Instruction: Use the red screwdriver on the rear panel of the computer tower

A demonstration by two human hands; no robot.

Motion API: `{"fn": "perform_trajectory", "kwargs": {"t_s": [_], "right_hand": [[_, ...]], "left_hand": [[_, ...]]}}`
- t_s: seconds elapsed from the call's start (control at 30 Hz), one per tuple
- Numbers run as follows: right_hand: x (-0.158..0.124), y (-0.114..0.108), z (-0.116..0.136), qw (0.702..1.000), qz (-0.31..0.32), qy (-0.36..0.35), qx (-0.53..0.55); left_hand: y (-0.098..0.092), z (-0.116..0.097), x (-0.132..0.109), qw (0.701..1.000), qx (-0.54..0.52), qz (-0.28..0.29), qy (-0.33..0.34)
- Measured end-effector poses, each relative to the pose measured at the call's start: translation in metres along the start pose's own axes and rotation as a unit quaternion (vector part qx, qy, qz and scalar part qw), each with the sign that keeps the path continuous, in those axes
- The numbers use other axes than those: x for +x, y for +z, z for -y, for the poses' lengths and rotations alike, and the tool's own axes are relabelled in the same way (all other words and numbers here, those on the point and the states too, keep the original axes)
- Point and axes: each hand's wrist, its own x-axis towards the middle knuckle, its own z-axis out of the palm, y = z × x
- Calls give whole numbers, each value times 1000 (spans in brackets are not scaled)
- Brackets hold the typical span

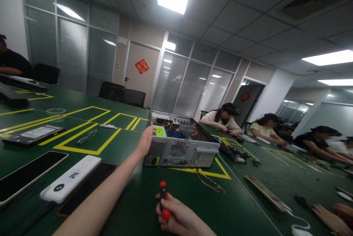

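Note:
An open computer case (206, 146) lies on the green table, its metal back panel towards me and cables showing inside. My left hand (146, 141) is at the case's left edge, its fingers curled over the rim beside a box with a yellow-green label (159, 131). In front of the case, my right hand (176, 212) is wrapped round the red and black handle of a screwdriver (163, 192). The shaft points away from me to the lower left of the back panel. Whether its tip touches the panel, I cannot tell.
On the left lie a hard drive (34, 133), a white power bank (71, 179) and two phones, one dark (91, 184). Thin cable loops (211, 182) lie before the case. Another phone (267, 193) and a person's hand (328, 217) are on the right. Several people sit around the table.

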Motion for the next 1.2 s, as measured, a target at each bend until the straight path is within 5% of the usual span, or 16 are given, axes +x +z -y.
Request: {"fn": "perform_trajectory", "kwargs": {"t_s": [0.13,0.27,0.97,1.2], "right_hand": [[-1,6,4,997,-74,-1,18],[-5,12,8,996,-83,33,2],[8,1,-6,999,14,37,-24],[-1,23,3,987,-8,-104,-125]], "left_hand": [[0,1,0,1000,-1,-1,1],[-1,1,0,1000,-2,-1,3],[1,5,-1,1000,-3,-6,2],[1,3,-1,1000,-6,-3,3]]}}
